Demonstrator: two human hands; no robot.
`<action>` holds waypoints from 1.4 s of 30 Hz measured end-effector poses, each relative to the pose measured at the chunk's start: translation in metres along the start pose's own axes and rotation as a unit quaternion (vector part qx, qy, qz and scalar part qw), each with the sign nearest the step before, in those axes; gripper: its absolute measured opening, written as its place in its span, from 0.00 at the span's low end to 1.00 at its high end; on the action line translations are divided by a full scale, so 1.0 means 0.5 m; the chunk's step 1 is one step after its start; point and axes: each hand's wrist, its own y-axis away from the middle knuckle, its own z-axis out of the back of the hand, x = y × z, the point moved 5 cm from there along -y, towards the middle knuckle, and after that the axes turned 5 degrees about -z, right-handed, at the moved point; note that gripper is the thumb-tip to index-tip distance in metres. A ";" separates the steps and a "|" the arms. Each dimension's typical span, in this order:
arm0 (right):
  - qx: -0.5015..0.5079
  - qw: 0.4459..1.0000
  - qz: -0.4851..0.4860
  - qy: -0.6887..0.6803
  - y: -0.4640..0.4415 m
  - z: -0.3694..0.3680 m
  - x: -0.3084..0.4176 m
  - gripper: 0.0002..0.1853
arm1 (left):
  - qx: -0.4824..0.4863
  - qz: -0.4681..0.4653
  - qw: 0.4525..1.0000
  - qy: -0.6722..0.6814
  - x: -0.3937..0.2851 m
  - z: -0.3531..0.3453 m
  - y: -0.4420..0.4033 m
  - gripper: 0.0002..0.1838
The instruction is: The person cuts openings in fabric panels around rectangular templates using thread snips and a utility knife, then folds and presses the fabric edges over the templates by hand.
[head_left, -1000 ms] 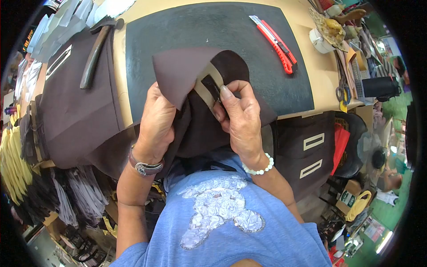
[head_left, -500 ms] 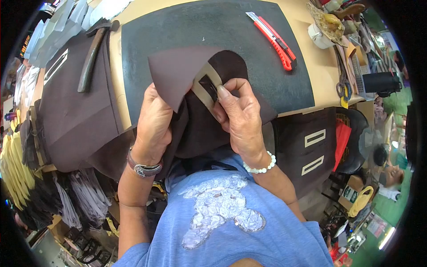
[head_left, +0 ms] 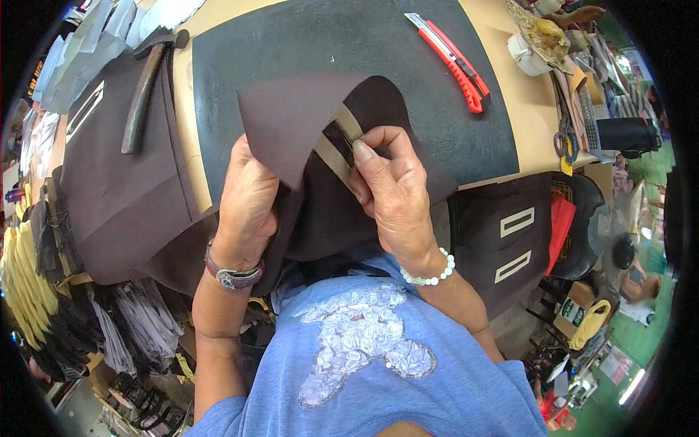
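Both hands hold up a dark brown sheet of fabric-like material (head_left: 291, 113) in front of my chest, its top edge curled over. My left hand (head_left: 246, 200) is closed on the sheet's left side, fingertips hidden behind the folded flap. On the inner face shows a beige strip frame (head_left: 333, 156) around a dark slot, partly covered by the flap. Thumb and forefinger of my right hand (head_left: 393, 186) pinch at the slot's right edge; what exactly lies between them is too small to tell. The rest of the material drapes toward my lap.
A black cutting mat (head_left: 269, 44) covers the table, with a red utility knife (head_left: 455, 65) on it. A hammer (head_left: 145, 95) rests on brown material (head_left: 120, 182) at left. Another brown piece with beige frames (head_left: 517, 222) hangs at right, near scissors (head_left: 564, 142).
The flap in my left hand has tipped slightly lower and covers more of the beige frame. My right hand keeps its pinch at the slot, nearly in place. The view has shifted a little.
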 end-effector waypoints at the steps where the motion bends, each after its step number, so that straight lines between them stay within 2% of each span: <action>1: -0.006 1.000 -0.022 -0.006 0.001 0.001 0.000 0.10 | 0.010 -0.002 1.000 -0.014 -0.002 -0.002 -0.001 0.16; 3: -0.017 0.998 -0.066 -0.015 0.006 0.004 0.008 0.09 | 0.028 -0.010 0.999 -0.042 -0.009 -0.004 -0.003 0.15; 5: 0.008 0.999 -0.040 -0.022 0.025 0.009 0.029 0.12 | 0.029 0.008 0.999 -0.031 -0.009 -0.004 -0.009 0.15; 6: 0.020 0.998 0.035 0.042 0.037 0.009 0.057 0.16 | 0.030 0.022 0.999 -0.027 -0.005 -0.005 -0.008 0.15; 7: -0.009 0.984 0.066 0.165 0.045 0.013 0.078 0.18 | 0.037 0.019 0.999 -0.032 -0.009 -0.009 -0.007 0.14; 8: 0.001 0.930 0.192 0.314 0.044 0.010 0.106 0.17 | 0.046 0.016 0.998 -0.036 -0.015 -0.014 -0.005 0.14; 9: 0.010 0.838 0.310 0.449 0.044 0.005 0.126 0.17 | 0.055 0.014 0.998 -0.041 -0.018 -0.019 -0.003 0.14; 10: 0.029 0.782 0.359 0.509 0.040 0.004 0.135 0.22 | 0.074 0.012 0.996 -0.041 -0.020 -0.026 0.000 0.12; 13: 0.098 0.656 0.463 0.588 0.026 -0.010 0.149 0.26 | 0.130 -0.013 0.991 -0.020 -0.031 -0.047 0.009 0.09; 14: 0.093 0.623 0.497 0.596 0.021 -0.010 0.148 0.23 | 0.150 -0.030 0.988 0.003 -0.033 -0.052 0.015 0.09; 16: 0.126 0.599 0.501 0.612 0.017 -0.016 0.153 0.20 | 0.191 -0.039 0.980 0.034 -0.035 -0.058 0.013 0.10; 21: 0.167 0.557 0.522 0.623 0.019 -0.024 0.158 0.12 | 0.206 -0.029 0.977 -0.049 -0.037 -0.065 0.019 0.10; 22: 0.154 0.569 0.523 0.616 0.014 -0.024 0.159 0.11 | 0.211 -0.021 0.976 -0.055 -0.038 -0.069 0.021 0.10; 25: 0.181 0.603 0.429 0.648 -0.010 -0.005 0.146 0.11 | 0.220 0.021 0.975 -0.035 -0.032 -0.067 0.018 0.10; 28: 0.157 0.777 0.340 0.506 -0.048 -0.010 0.149 0.10 | 0.198 0.096 0.976 0.004 -0.024 -0.066 0.020 0.11; 31: 0.144 0.893 0.183 0.385 -0.065 -0.024 0.147 0.10 | 0.169 0.160 0.971 0.058 -0.018 -0.069 0.022 0.11; 32: 0.135 0.915 0.083 0.371 -0.065 -0.030 0.148 0.10 | 0.165 0.168 0.969 0.068 -0.015 -0.070 0.024 0.11; 35: 0.079 0.919 0.133 0.361 -0.102 0.005 0.125 0.10 | 0.159 0.167 0.972 0.049 -0.014 -0.068 0.022 0.13; 37: 0.048 0.955 0.127 0.264 -0.107 0.031 0.129 0.12 | 0.156 0.135 0.978 0.023 -0.035 -0.073 0.022 0.14; 38: 0.034 0.960 0.089 0.264 -0.100 0.042 0.134 0.13 | 0.148 0.107 0.983 0.023 -0.045 -0.070 0.018 0.15; 41: 0.093 0.950 0.052 0.292 -0.059 0.067 0.118 0.20 | 0.132 0.034 0.990 0.020 -0.073 -0.043 0.003 0.15; 42: 0.139 0.951 -0.014 0.275 -0.050 0.086 0.084 0.20 | 0.106 0.000 0.994 -0.025 -0.089 -0.026 -0.001 0.15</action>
